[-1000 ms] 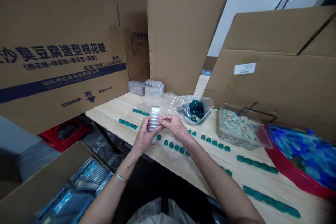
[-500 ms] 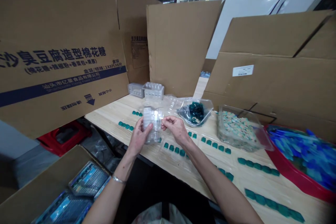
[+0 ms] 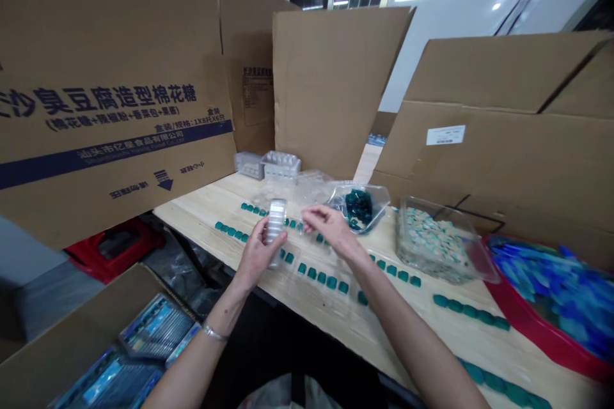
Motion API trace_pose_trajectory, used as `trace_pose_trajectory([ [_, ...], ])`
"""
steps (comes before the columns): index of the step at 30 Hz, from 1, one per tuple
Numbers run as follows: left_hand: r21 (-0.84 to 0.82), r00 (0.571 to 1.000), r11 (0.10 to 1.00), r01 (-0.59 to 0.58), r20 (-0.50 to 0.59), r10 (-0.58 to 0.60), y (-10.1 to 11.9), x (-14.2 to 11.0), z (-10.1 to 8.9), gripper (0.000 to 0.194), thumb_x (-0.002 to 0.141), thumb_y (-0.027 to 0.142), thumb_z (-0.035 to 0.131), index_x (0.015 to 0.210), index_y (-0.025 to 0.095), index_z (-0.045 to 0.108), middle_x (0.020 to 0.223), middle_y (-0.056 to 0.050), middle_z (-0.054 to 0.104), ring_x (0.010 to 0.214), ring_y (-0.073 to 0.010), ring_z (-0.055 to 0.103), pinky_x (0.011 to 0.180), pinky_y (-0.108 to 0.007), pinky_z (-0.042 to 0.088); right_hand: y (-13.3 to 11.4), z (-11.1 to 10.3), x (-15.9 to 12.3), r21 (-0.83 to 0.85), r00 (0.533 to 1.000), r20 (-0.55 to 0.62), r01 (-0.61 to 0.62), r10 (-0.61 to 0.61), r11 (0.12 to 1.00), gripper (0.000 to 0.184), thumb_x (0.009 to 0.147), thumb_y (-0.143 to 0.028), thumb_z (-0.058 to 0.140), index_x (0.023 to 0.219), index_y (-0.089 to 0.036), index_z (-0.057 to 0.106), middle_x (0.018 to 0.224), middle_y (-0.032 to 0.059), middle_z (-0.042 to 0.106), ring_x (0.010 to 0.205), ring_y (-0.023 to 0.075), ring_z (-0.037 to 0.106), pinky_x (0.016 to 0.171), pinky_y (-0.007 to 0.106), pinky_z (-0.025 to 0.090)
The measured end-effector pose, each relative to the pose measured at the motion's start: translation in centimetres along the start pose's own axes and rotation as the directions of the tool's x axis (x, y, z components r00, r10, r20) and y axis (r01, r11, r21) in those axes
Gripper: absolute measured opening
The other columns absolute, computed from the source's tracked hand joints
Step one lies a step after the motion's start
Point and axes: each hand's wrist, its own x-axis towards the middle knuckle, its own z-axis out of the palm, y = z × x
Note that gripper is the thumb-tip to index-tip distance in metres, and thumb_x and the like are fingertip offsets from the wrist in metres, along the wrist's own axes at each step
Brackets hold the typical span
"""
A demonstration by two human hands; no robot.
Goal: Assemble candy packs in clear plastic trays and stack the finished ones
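At the far left, shallow packs (image 3: 151,332) are held in an open carton (image 3: 148,281) below the bench (image 3: 201,204). Farther right, rows of green pieces (image 3: 231,232) are set out on the bench. Above them, a clear ribbed plastic tray (image 3: 277,220) is held roughly upright by the left hand (image 3: 259,252), gripped low, with the thumb across the near face; whether several are nested cannot be told. The plastic is judged to be very light, thin and springy, rather slick, and easily dented or cracked if squeezed hard. It is best taken by the long edges or rim, with the ribbed face left unpressed. Just right of it, apart, the right hand (image 3: 330,230) is held with fingers curled; whether anything is pinched there cannot be told. Farther right, dark green packets (image 3: 359,208) are heaped in a clear bag (image 3: 378,201).
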Motion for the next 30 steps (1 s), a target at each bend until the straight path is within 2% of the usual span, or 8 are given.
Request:
trace_pose_trajectory([
  [4, 0.004, 0.998, 0.999, -0.037, 0.046, 0.037, -0.3, -0.1, 1.2, 0.049, 0.071, 0.035, 0.068, 0.115, 0.020, 0.053, 0.103, -0.006, 0.063, 0.089, -0.0181, 0.061, 0.079, -0.030, 0.048, 0.2, 3.1, -2.7, 0.131, 0.980, 0.196, -0.063, 0.036, 0.989, 0.026, 0.070, -0.040, 0.067, 0.080, -0.016, 0.067, 0.067, 0.0000, 0.065, 0.063, 0.0125, 0.059, 0.065, 0.026, 0.048],
  [9, 0.018, 0.995, 0.998, -0.055, 0.085, 0.053, 0.0, -0.3, 1.5, 0.048, 0.073, 0.034, 0.066, 0.116, 0.020, 0.052, 0.105, -0.006, 0.062, 0.091, -0.0186, 0.061, 0.081, -0.031, 0.049, 0.1, 2.6, -2.8, 0.211, 0.972, 0.229, -0.109, 0.060, 0.971, 0.023, 0.072, -0.038, 0.065, 0.077, -0.016, 0.069, 0.068, -0.0007, 0.064, 0.063, 0.0106, 0.057, 0.065, 0.023, 0.045],
  [16, 0.075, 0.993, 0.993, -0.094, 0.073, 0.088, -0.7, -0.1, 1.6, 0.047, 0.073, 0.035, 0.067, 0.115, 0.019, 0.053, 0.109, -0.008, 0.060, 0.095, -0.0198, 0.059, 0.082, -0.031, 0.048, 0.6, 2.9, -2.6, 0.166, 0.987, 0.135, -0.109, 0.087, 0.980, 0.019, 0.068, -0.032, 0.066, 0.074, -0.015, 0.068, 0.061, -0.0004, 0.063, 0.057, 0.0116, 0.056, 0.060, 0.024, 0.045],
  [21, -0.060, 0.997, 0.998, -0.031, 0.066, 0.035, -0.1, -0.4, 1.7, 0.048, 0.075, 0.036, 0.064, 0.118, 0.019, 0.052, 0.108, -0.008, 0.063, 0.095, -0.0199, 0.060, 0.082, -0.031, 0.047, 0.8, 3.2, -2.6, 0.127, 0.996, 0.019, -0.088, 0.086, 0.988, 0.015, 0.068, -0.030, 0.066, 0.072, -0.015, 0.068, 0.056, -0.0001, 0.062, 0.053, 0.0126, 0.056, 0.057, 0.026, 0.046],
  [24, -0.103, 1.000, 0.995, -0.017, 0.004, 0.017, 0.8, -0.1, 0.1, 0.051, 0.074, 0.037, 0.064, 0.120, 0.018, 0.051, 0.110, -0.008, 0.062, 0.096, -0.0196, 0.059, 0.084, -0.031, 0.046, 0.7, 2.0, -2.4, 0.171, 0.997, 0.014, -0.080, 0.079, 0.982, 0.018, 0.068, -0.033, 0.068, 0.071, -0.015, 0.067, 0.058, 0.0010, 0.063, 0.054, 0.0122, 0.057, 0.058, 0.026, 0.047],
  [26, -0.048, 0.998, 0.998, -0.037, -0.050, 0.034, 1.3, 1.0, -2.2, 0.055, 0.073, 0.038, 0.065, 0.122, 0.018, 0.050, 0.111, -0.008, 0.060, 0.095, -0.0193, 0.058, 0.084, -0.031, 0.045, 0.2, 0.6, -2.2, 0.252, 0.998, 0.022, -0.062, 0.059, 0.966, 0.020, 0.067, -0.034, 0.070, 0.072, -0.015, 0.067, 0.063, 0.0010, 0.064, 0.057, 0.0110, 0.057, 0.058, 0.024, 0.047],
  [28, 0.095, 0.992, 0.990, -0.100, -0.062, 0.106, 1.5, 3.1, -5.3, 0.056, 0.074, 0.039, 0.063, 0.123, 0.017, 0.048, 0.110, -0.008, 0.059, 0.092, -0.0189, 0.058, 0.082, -0.031, 0.045, -0.6, -1.2, -2.1, 0.352, 0.999, 0.000, -0.047, 0.050, 0.935, 0.020, 0.066, -0.033, 0.073, 0.075, -0.016, 0.067, 0.069, 0.0007, 0.064, 0.061, 0.0101, 0.058, 0.058, 0.022, 0.046],
  [30, 0.360, 0.980, 0.919, -0.164, -0.050, 0.194, 1.4, 6.2, -8.7, 0.057, 0.073, 0.041, 0.063, 0.123, 0.016, 0.049, 0.106, -0.008, 0.059, 0.089, -0.0194, 0.056, 0.080, -0.031, 0.045, -1.5, -2.9, -2.0, 0.424, 0.998, -0.040, -0.032, 0.054, 0.905, 0.021, 0.065, -0.032, 0.074, 0.078, -0.017, 0.067, 0.073, 0.0004, 0.064, 0.065, 0.0099, 0.059, 0.056, 0.020, 0.046],
])
